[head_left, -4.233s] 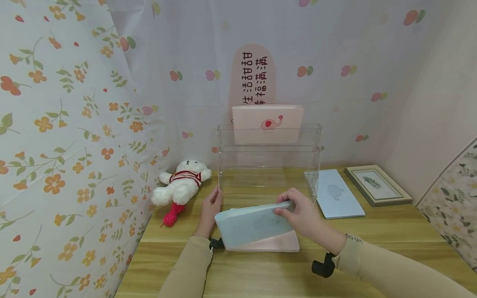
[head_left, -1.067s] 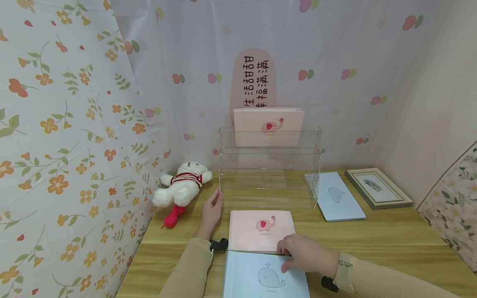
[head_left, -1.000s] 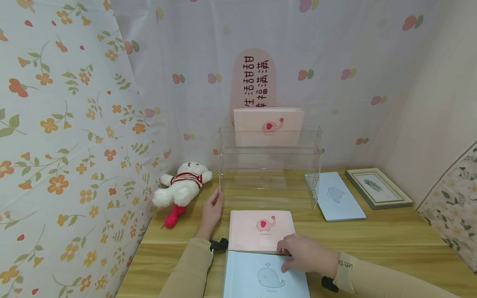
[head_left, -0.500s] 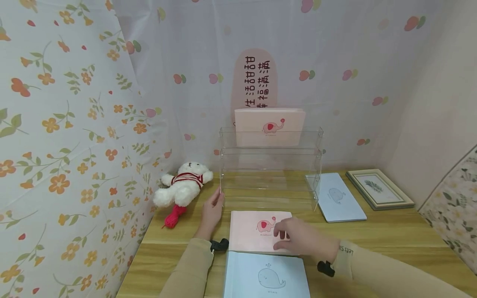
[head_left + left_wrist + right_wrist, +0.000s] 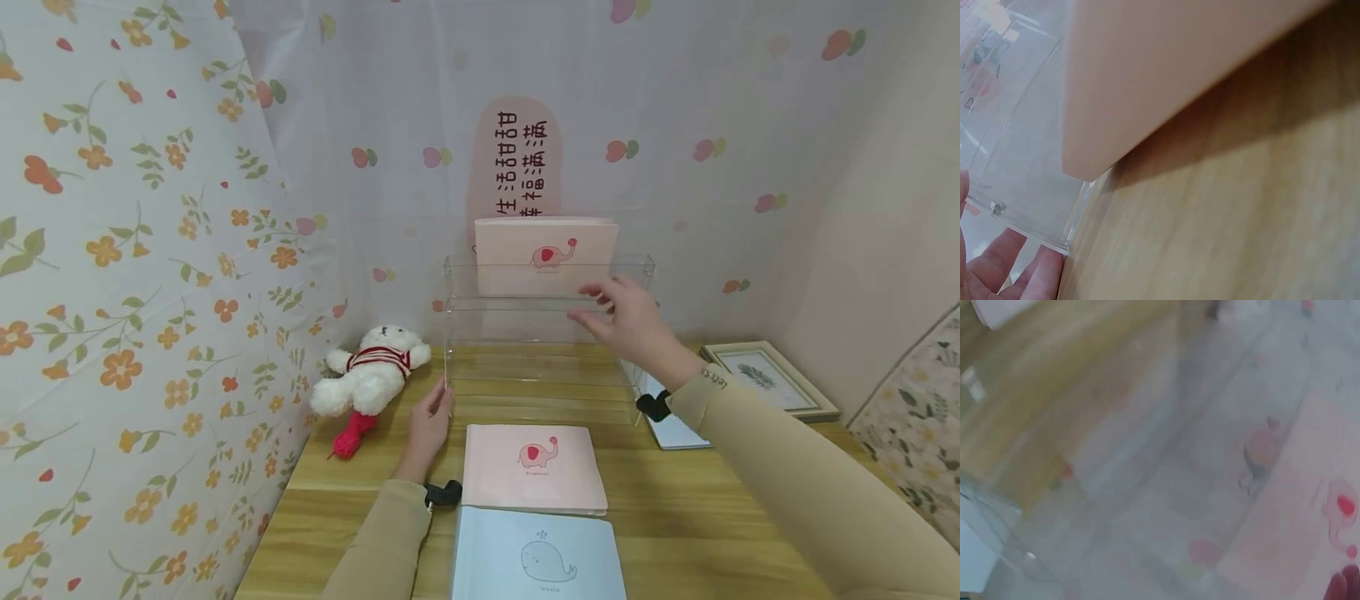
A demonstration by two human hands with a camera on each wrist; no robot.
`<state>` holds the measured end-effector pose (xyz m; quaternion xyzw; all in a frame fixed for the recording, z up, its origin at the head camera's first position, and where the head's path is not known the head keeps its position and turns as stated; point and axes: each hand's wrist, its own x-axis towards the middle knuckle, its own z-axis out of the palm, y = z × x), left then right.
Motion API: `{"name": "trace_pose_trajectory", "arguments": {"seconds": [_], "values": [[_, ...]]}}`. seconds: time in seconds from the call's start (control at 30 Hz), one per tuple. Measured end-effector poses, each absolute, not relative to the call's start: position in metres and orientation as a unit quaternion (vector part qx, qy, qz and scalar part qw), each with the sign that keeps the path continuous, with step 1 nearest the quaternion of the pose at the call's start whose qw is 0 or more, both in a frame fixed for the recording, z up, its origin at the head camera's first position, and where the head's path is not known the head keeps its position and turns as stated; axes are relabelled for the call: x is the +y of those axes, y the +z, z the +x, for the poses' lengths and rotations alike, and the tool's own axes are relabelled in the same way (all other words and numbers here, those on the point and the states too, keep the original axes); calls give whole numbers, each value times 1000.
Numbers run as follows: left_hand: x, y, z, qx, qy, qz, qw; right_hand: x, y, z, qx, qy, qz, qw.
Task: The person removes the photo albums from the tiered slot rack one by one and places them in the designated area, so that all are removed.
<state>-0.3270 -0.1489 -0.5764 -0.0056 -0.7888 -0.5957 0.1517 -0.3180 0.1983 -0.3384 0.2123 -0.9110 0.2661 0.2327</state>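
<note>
**Right hand up at the clear rack, left hand on its corner**

We see the right hand (image 5: 626, 317) raised in front of the clear acrylic rack (image 5: 546, 329), fingers spread and loose, holding nothing, just short of the pink elephant book (image 5: 546, 255) standing in the top tier. The left hand (image 5: 429, 423) rests against the rack's lower left corner with straight fingers; the left wrist view shows fingertips (image 5: 1004, 269) touching that clear edge.

On the wooden table (image 5: 750, 492), a second pink elephant book (image 5: 532, 467) lies flat just in front of the rack, and a pale blue whale book (image 5: 538, 562) lies touching its near edge. The small print under each animal is too tiny for us to read.

Behind the rack, a pink sign (image 5: 516, 158) carries the characters 生活甜甜 and 幸福满满. A white teddy bear (image 5: 369, 375) lies to the left; a framed leaf picture (image 5: 768, 375) sits to the right.
</note>
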Motion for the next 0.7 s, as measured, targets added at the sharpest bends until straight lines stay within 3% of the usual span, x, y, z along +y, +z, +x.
{"name": "trace_pose_trajectory", "arguments": {"seconds": [0.17, 0.3, 0.7], "values": [[-150, -576, -328, -791, -593, -4, 152, 197, -309, -346, -886, 312, 172, 297], [-146, -566, -322, -793, -596, 21, 122, 198, -294, -364, -892, 294, 145, 313], [-146, -567, -323, -783, -610, 15, 125, 198, -261, -399, -936, 271, 121, 187]]}}
